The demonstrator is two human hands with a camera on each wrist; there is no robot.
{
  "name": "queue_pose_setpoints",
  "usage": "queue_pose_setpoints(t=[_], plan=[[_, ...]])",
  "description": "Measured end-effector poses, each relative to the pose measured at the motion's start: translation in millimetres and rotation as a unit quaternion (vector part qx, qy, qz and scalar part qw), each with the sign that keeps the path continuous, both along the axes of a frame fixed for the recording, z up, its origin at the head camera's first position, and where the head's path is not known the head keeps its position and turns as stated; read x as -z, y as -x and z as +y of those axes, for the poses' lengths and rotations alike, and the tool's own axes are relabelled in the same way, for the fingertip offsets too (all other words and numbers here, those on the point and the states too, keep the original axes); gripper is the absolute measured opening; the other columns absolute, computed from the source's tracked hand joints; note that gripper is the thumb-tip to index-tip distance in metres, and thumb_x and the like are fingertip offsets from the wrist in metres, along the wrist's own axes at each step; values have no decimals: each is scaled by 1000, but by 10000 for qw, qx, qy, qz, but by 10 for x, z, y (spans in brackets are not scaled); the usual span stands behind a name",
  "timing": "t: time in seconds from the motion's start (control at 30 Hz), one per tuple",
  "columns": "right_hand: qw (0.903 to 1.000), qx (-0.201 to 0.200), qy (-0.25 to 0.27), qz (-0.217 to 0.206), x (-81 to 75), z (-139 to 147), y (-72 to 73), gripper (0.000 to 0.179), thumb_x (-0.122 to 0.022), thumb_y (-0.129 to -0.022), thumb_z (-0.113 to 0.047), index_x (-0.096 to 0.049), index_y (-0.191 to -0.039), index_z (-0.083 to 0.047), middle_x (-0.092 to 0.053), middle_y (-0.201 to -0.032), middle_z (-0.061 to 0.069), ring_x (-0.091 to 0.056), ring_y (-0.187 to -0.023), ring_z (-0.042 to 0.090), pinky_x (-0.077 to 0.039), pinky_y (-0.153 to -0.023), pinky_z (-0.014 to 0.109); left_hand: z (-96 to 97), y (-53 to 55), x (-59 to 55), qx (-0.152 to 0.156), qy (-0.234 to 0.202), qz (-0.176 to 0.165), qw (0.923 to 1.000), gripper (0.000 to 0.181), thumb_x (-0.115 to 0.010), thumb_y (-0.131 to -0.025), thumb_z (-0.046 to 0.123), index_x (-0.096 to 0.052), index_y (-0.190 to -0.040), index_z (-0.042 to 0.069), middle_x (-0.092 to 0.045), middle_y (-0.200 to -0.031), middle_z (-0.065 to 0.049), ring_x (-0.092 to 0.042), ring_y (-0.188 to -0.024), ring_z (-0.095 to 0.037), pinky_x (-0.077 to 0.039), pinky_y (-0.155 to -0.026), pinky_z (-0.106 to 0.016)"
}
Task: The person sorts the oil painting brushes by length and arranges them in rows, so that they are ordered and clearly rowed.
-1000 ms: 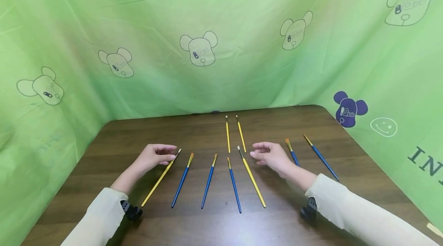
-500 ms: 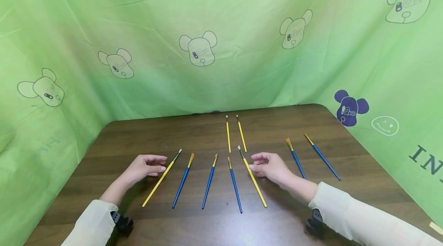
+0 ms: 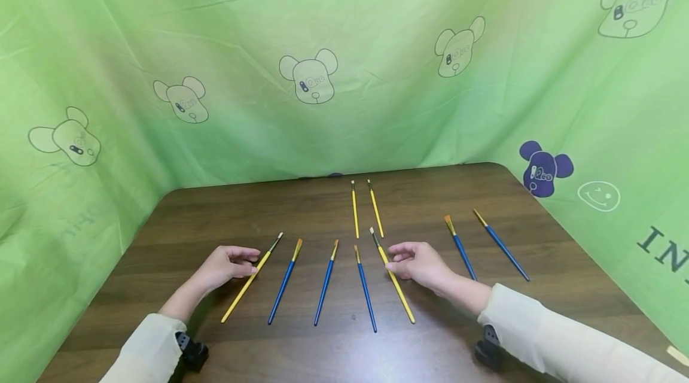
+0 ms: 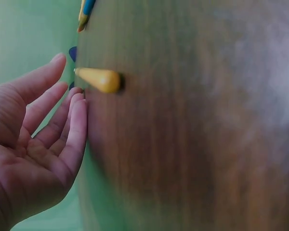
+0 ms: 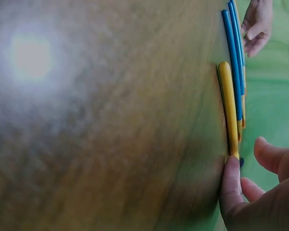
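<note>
At the left, my left hand (image 3: 228, 266) hovers at a yellow paintbrush (image 3: 250, 287) lying on the table. Its thumb overlaps the handle in the head view. In the left wrist view, thumb and fingers stand apart beside the yellow handle (image 4: 103, 81), with nothing between them. My right hand (image 3: 420, 263) is at another yellow paintbrush (image 3: 398, 290), thumb tip right at the handle. A gap shows between thumb and fingers in the right wrist view, where one fingertip (image 5: 232, 166) overlaps the far part of the yellow brush (image 5: 227, 103).
Between the hands lie blue paintbrushes (image 3: 325, 290) in a row. Two yellow paintbrushes (image 3: 354, 212) lie farther back. Two more blue brushes (image 3: 506, 251) rest beyond the right forearm. A green printed cloth (image 3: 242, 119) hangs behind the brown table (image 3: 242, 209).
My left hand has moved down and left along its yellow brush, away from the bristle end. The right hand has come down toward the handle of its yellow brush. The brushes lie where they were.
</note>
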State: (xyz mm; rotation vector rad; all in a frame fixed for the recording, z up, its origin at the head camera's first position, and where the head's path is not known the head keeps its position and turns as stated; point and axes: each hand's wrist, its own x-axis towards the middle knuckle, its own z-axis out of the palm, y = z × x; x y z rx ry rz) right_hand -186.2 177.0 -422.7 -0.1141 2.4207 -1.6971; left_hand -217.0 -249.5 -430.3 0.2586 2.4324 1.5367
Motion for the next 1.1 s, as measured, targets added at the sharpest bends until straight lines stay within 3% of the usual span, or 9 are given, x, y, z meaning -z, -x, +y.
queue_pose_setpoints(t=[0.3,0.63,1.1], plan=[[9982,102,-533,242,64,-24,22,44,-80,-76,-4,-64,-114,11,-60,-88,9,-58,-72,15,-54,-60,23,74,-42,-1,-132,212,266,9993,44,-81,-76,1,-66,-116,-9,-68,-107,-17,-60,-86,-18,-54,-66,-22],[9899,278,-1269,570,86,-64,32,41,-87,-69,-11,-72,-104,4,-63,-82,5,-57,-72,14,-50,-65,27,126,-29,28,-390,557,502,9964,41,-83,-72,0,-70,-110,-6,-70,-103,-13,-59,-83,-17,-53,-63,-22],[9822,309,-1730,669,59,-106,22,44,-90,-62,-8,-73,-102,0,-62,-79,3,-57,-70,14,-50,-64,29,162,-47,44,-719,448,201,9962,37,-82,-71,-2,-72,-107,-5,-71,-90,-9,-64,-78,-17,-59,-64,-30]])
